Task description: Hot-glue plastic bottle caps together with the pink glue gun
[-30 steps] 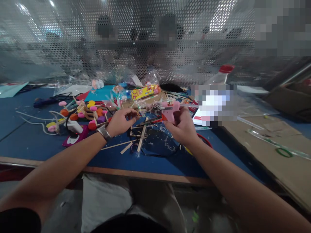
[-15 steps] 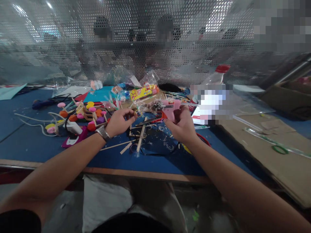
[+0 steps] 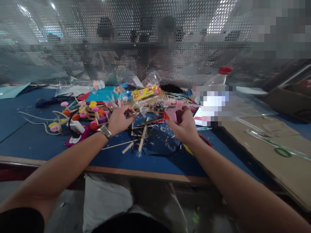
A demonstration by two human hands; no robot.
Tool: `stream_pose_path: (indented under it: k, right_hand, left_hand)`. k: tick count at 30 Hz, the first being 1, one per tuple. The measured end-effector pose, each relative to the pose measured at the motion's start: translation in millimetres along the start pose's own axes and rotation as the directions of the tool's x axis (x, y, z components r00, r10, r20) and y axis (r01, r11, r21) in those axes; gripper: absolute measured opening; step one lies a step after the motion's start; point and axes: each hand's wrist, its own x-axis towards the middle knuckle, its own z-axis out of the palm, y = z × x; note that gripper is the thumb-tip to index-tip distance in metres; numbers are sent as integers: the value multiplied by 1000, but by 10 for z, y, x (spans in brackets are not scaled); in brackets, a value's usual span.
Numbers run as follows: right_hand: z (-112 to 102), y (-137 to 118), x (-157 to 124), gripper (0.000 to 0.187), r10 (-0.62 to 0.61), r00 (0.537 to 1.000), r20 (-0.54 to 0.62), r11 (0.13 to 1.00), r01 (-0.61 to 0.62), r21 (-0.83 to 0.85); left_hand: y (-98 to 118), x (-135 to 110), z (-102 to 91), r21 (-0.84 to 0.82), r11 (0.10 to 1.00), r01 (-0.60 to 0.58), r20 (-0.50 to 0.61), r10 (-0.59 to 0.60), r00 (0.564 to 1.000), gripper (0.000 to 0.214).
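My right hand (image 3: 184, 124) is wrapped round the handle of a pink glue gun (image 3: 173, 109), whose nozzle points left over the blue table (image 3: 29, 139). My left hand (image 3: 119, 119), with a metal watch at the wrist, pinches a small piece near the gun's tip; what it holds is too small to name. Below both hands lie several thin wooden sticks (image 3: 142, 136) and pale glue scraps.
A heap of coloured pom-pom craft pieces (image 3: 89, 111) and a white plug with cables (image 3: 75, 127) lie at left. Plastic packets (image 3: 145, 92) sit behind, a red-capped bottle (image 3: 222, 76) at right, brown cardboard (image 3: 272, 152) further right. A perforated metal screen stands at the back.
Both hands stay close together over the sticks with only slight shifts; the view moved a little.
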Motion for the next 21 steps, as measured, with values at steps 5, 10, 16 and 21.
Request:
stream_pose_path:
  k: [5,10,16,21]
  right_hand:
    - [11,-82,-13,45,103,992,71,989,-110,98]
    - [5,-216,-29,44,122,986,109,972,-141,186]
    - [-27,-218,-3,28,152,988,12,978,-153,145]
    - [-57,-257,7,20,168,986,4,974,-167,155]
  left_hand:
    - [65,-21,-12,-32,998,-62,54,64,997,15]
    - [79,-27,-20,-22,997,-75,73,76,994,16]
    - [67,-35,-25,23,995,-95,118,92,989,19]
    - [73,-49,-27,40,991,-129,224,117,967,15]
